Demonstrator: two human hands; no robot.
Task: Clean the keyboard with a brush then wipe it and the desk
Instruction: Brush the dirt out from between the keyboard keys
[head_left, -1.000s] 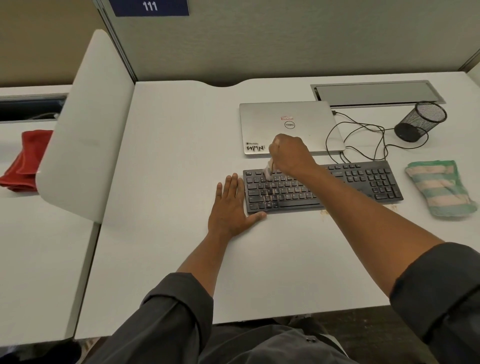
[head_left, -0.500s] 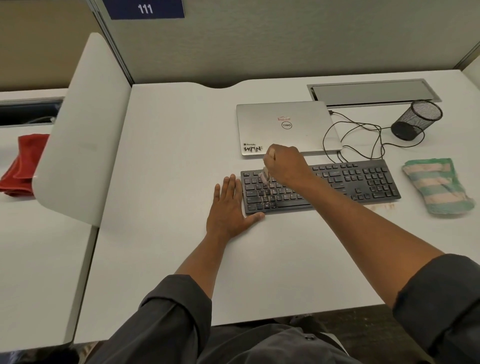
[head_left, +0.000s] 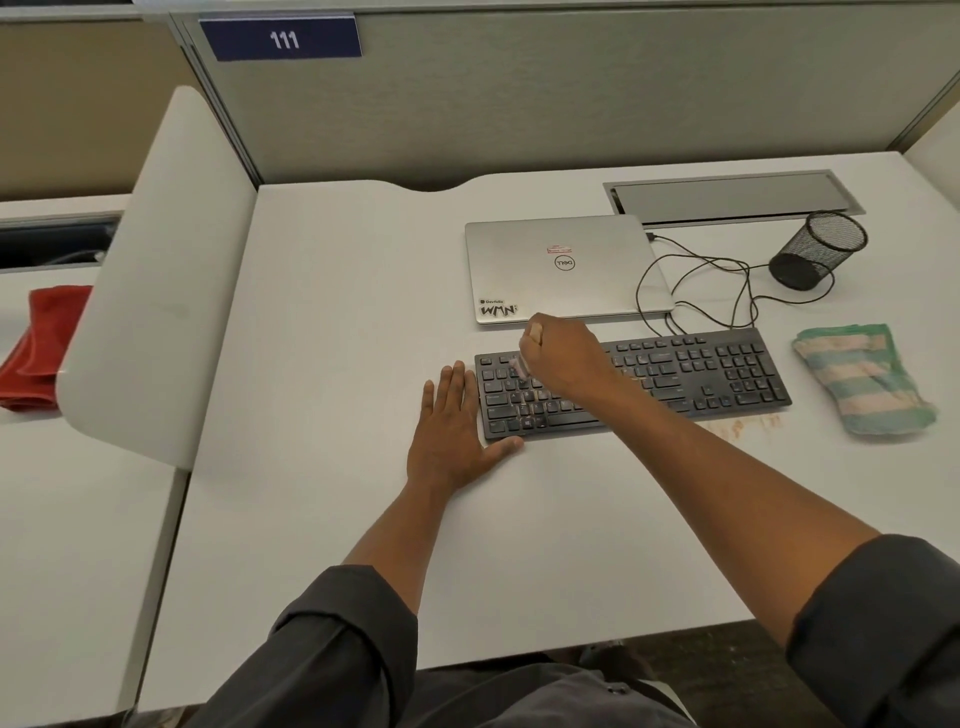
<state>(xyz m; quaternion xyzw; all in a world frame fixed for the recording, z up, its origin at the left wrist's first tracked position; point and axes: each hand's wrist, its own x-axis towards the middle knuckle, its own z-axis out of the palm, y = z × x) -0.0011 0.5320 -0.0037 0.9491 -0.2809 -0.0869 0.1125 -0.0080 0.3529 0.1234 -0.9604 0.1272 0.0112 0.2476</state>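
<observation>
Right hand (head_left: 563, 358) grips a small pale brush (head_left: 521, 366) over the flat black keyboard (head_left: 691, 374); left hand (head_left: 452, 431) lies flat, fingers straight, at its left end.

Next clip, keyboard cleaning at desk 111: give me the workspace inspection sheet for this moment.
Surface: white desk; faint reddish smudges in front of the keyboard's right end.
Job's things: black keyboard; brush, blurred, over the left keys; green and beige striped cloth lying right of the keyboard.
Clutter: shut silver laptop; tilted black mesh pen cup.
Grippers: left hand flat on the desk at the keyboard's left edge; right hand grips the brush.
Cables: black cable looping from laptop toward keyboard.
Surroundings: grey partition with sign 111; red cloth on the neighbouring desk.
</observation>
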